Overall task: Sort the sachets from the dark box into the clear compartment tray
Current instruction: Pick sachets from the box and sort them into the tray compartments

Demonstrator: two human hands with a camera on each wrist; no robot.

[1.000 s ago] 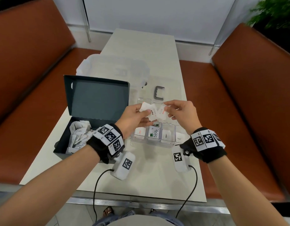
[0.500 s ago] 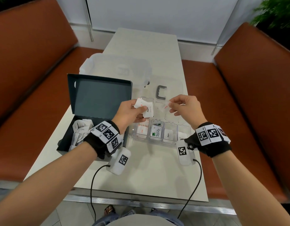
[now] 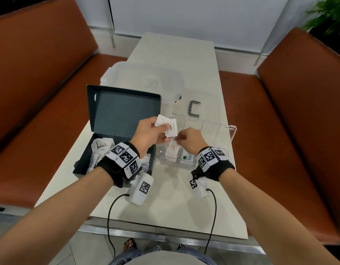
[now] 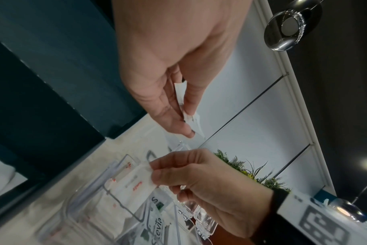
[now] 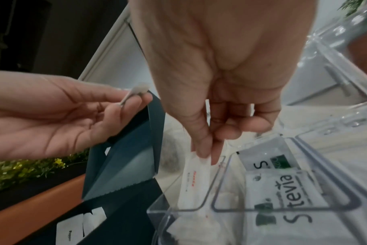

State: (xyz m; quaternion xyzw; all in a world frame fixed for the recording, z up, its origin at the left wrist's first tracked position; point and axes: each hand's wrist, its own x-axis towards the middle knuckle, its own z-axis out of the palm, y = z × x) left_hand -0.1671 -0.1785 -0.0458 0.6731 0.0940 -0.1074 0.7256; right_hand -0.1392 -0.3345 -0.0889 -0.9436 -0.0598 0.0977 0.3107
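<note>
Since a moment ago the right hand (image 3: 188,139) has come down and leftward from mid-air to the near-left end of the clear compartment tray (image 3: 231,137), and it now hangs directly over the near-left compartment.

The dark box (image 3: 115,131) stands open on the surface (image 3: 165,203) to the left of the tray, lid up, with a heap of white sachets still inside. The tray lies just beside it, its near cells partly filled: a Stevia sachet (image 5: 283,187) lies in the cell next to the one under the right hand.

The left hand (image 3: 148,133) hovers between box and tray, thumb and fingers clamped on a small fan of sachets; the front one is a Pepper sachet (image 3: 172,129).

The right hand pinches one red-printed sachet (image 5: 194,180) by its top edge between thumb and fingertips (image 5: 201,149). The sachet hangs long axis nearly vertical, lower end already dipped inside the near-left compartment, where others like it lie. That is the relation that counts: the packet is straight above its cell, so I judge that simply letting go would drop it in. The right hand is the nearer one to the tray; the left hand's stack is just up and to its left.
</note>
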